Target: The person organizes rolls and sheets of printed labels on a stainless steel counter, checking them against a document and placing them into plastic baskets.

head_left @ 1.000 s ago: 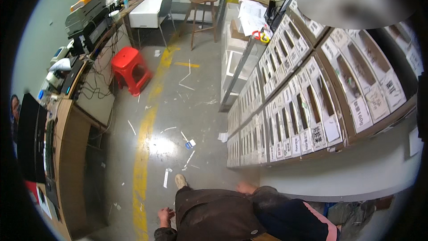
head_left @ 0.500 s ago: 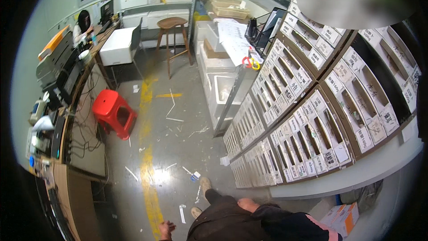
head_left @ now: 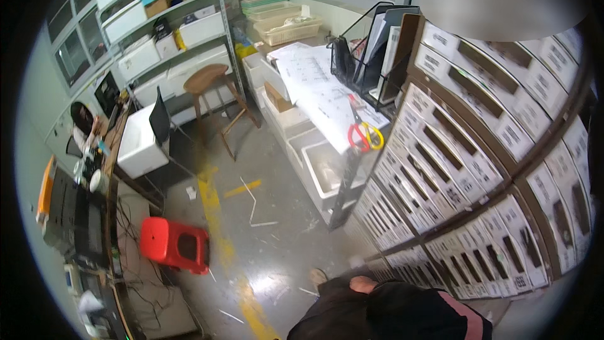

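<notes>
We have come nearer the red-and-yellow-handled scissors [head_left: 368, 136] on the white paper sheets [head_left: 308, 75], our left hand now out of view, leaving only our bare right hand [head_left: 363, 284], its grip untellable, near the brown-framed rack of white-fronted slotted boxes [head_left: 467, 179].

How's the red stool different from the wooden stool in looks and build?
The red stool is bright red; the wooden stool is brown. The red stool is squat, while the wooden stool is tall. The red stool has broad legs, whereas the wooden stool has slim, splayed ones. Both are backless and stand on the grey floor.
</notes>
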The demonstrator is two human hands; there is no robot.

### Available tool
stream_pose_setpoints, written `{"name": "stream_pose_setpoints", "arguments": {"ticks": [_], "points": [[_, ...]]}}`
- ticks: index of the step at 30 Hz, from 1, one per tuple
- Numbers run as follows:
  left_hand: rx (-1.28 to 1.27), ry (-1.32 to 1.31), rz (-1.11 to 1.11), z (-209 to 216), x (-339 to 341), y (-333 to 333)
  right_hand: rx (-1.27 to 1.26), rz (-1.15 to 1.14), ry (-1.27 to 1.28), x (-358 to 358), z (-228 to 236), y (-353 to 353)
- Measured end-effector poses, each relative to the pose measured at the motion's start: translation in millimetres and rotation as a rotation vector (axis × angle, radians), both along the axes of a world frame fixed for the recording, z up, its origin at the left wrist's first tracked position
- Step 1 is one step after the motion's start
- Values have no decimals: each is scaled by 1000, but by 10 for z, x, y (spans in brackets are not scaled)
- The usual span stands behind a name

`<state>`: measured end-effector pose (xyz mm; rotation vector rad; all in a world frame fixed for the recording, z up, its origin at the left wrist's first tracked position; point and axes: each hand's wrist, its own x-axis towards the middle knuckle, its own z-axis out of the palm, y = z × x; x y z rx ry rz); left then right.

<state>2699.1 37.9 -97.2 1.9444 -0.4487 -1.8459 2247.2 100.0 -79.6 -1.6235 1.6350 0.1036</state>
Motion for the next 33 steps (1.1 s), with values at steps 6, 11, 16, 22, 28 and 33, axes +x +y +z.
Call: {"name": "stream_pose_setpoints", "arguments": {"ticks": [6, 11, 16, 22, 28, 33], "points": [[-149, 91, -26, -452, -405, -1798, -220, -277, -190, -356, -693, -685], [-220, 145, -293, 495, -1748, -3739, 283, -700, -271, -270, 76, -1246], [-482, 521, -549, 1492, -3590, -5619, 93, -1133, -109, 9, -81, -1555], [-598, 620, -804, 2793, -5310, -6628, -68, -1544, 108, 934, 167, -2008], [-413, 655, -1041, 3100, -5856, -7049, 61, -1545, -23, 1266, 37, -2492], [-397, 715, -1140, 3044, -6044, -7112, -55, -1574, -122, 1331, -393, -2736]]}}
